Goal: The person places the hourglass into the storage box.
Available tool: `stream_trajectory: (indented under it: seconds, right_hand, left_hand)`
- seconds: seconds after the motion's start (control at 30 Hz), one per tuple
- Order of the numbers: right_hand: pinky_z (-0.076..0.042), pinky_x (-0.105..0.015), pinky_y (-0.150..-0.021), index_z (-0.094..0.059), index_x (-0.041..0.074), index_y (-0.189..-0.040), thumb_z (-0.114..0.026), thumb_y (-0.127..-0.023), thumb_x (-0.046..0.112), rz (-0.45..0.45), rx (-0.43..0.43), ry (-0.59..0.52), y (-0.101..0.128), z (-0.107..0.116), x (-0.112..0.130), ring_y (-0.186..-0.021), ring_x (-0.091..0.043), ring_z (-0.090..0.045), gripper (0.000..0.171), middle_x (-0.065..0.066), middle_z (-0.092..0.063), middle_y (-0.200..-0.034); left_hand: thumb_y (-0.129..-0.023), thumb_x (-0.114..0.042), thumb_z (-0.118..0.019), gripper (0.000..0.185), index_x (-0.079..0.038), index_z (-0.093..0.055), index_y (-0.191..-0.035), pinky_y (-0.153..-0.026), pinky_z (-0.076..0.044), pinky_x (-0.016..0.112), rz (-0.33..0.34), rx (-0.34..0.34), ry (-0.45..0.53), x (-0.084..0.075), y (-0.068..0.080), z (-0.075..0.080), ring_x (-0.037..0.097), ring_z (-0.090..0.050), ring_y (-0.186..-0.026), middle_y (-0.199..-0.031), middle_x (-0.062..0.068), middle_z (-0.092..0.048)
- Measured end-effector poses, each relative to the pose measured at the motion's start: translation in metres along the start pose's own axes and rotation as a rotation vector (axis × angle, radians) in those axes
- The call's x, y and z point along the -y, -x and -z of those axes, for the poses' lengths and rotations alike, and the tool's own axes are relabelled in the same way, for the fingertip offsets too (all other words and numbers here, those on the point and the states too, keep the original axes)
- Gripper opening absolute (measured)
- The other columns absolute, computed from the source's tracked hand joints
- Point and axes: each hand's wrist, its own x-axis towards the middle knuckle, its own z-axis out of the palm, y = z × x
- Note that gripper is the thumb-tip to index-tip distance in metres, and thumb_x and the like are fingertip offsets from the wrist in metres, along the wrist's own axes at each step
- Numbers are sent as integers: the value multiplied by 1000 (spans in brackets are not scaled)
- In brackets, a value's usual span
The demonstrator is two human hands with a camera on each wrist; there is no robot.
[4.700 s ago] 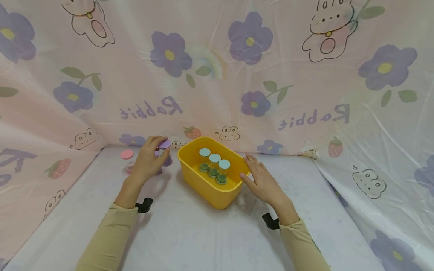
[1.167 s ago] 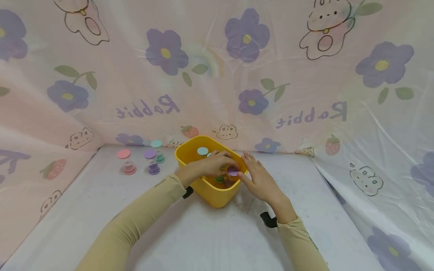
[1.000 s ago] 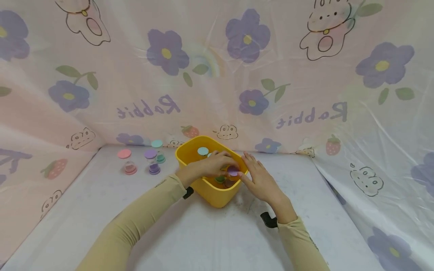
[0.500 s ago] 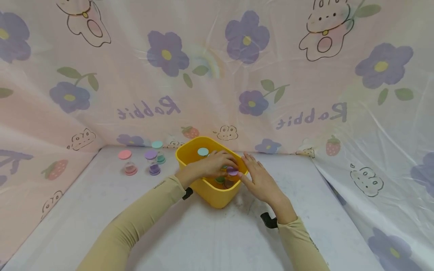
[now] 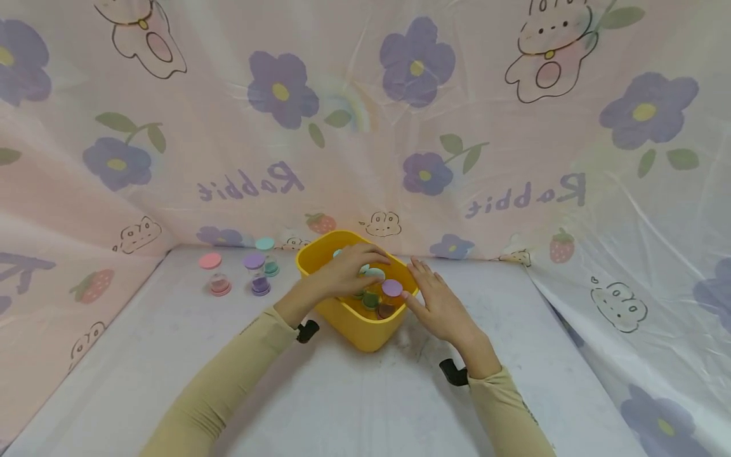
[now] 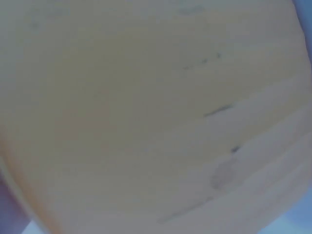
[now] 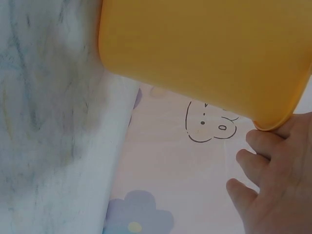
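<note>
A purple-topped sand timer [image 5: 391, 289] stands in the yellow bin [image 5: 365, 331], at its near right end. Over the bin, my left hand [image 5: 345, 270] has its fingers loosely bent and apart from that timer. Beneath this hand are pale-blue-topped sand timers [image 5: 374, 274] with green sand, partly hidden. My right hand [image 5: 442, 311] rests straight-fingered against the bin's right rim. In the right wrist view, the fingers [image 7: 253, 165] lie at the rim of the bin [image 7: 204, 53]. A blurred yellowish surface [image 6: 122, 107] fills the left wrist view.
Left of the bin, a pink sand timer [image 5: 219, 285], a purple one [image 5: 260, 284] and a teal one [image 5: 270, 266] stand on the white tabletop [image 5: 354, 406]. A patterned cloth [image 5: 354, 171] hangs behind and at both sides.
My left hand carried a purple-topped sand timer from the left group into the bin. Since half a second ago it has let go and drawn back left. My right hand stays at the rim.
</note>
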Motion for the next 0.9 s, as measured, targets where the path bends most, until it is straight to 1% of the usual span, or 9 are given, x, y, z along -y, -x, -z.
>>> stream_trajectory:
  seconds: [0.07,0.13,0.33,0.43,0.57,0.7,0.83,0.9]
  right_hand:
    - [-17,-59,-126,-29,1,-162,-45,-110,48,-4,1,-1,0,0,0,-157,-37,-20,73,-13,-20,-172]
    - [-16,-58,-126,-29,1,-163,-46,-110,48,-8,2,-2,-1,0,0,-158,-36,-19,73,-13,-19,-172]
    - [-15,-58,-127,-27,2,-164,-46,-110,49,-14,8,-6,-1,0,1,-158,-35,-18,74,-12,-18,-173]
    - [-16,-59,-126,-26,3,-164,-45,-110,49,-11,9,-2,-1,-1,1,-158,-36,-18,74,-12,-18,-173]
    - [-17,-61,-125,-27,1,-163,-46,-110,47,-7,6,-3,0,-1,1,-158,-36,-19,73,-13,-19,-172]
    - [-17,-61,-125,-28,0,-162,-47,-110,46,-4,2,-5,1,-1,1,-157,-37,-20,72,-14,-20,-172]
    - [-16,-59,-126,-28,0,-162,-48,-110,46,-10,2,-15,1,0,3,-158,-36,-19,73,-13,-20,-172]
    - [-15,-58,-127,-28,0,-162,-48,-110,46,-13,5,-13,1,0,4,-158,-35,-19,73,-13,-19,-172]
  left_hand:
    - [-101,-21,-71,38,-12,-67,-137,-117,-40,49,17,-69,37,1,9,3,27,-53,-136,-142,5,-62]
    - [-101,-20,-71,37,-10,-67,-137,-116,-42,48,23,-135,54,3,18,4,27,-54,-134,-141,6,-62]
    - [-100,-13,-71,36,-6,-66,-136,-115,-44,47,50,-313,63,12,45,5,29,-53,-134,-139,8,-61]
    - [-98,-10,-73,38,-3,-66,-135,-113,-45,48,66,-407,42,21,57,5,31,-55,-132,-138,10,-61]
    - [-94,-5,-77,42,2,-65,-133,-111,-46,52,69,-529,-22,37,71,7,36,-57,-129,-136,16,-61]
    - [-91,-2,-78,44,4,-65,-133,-106,-47,56,96,-614,-69,52,84,13,40,-58,-124,-134,19,-61]
    - [-92,-4,-78,43,1,-67,-132,-103,-47,59,154,-678,-120,63,96,24,42,-59,-120,-132,19,-63]
    - [-92,-5,-78,42,1,-67,-132,-104,-47,59,189,-704,-137,69,102,29,43,-59,-120,-132,19,-63]
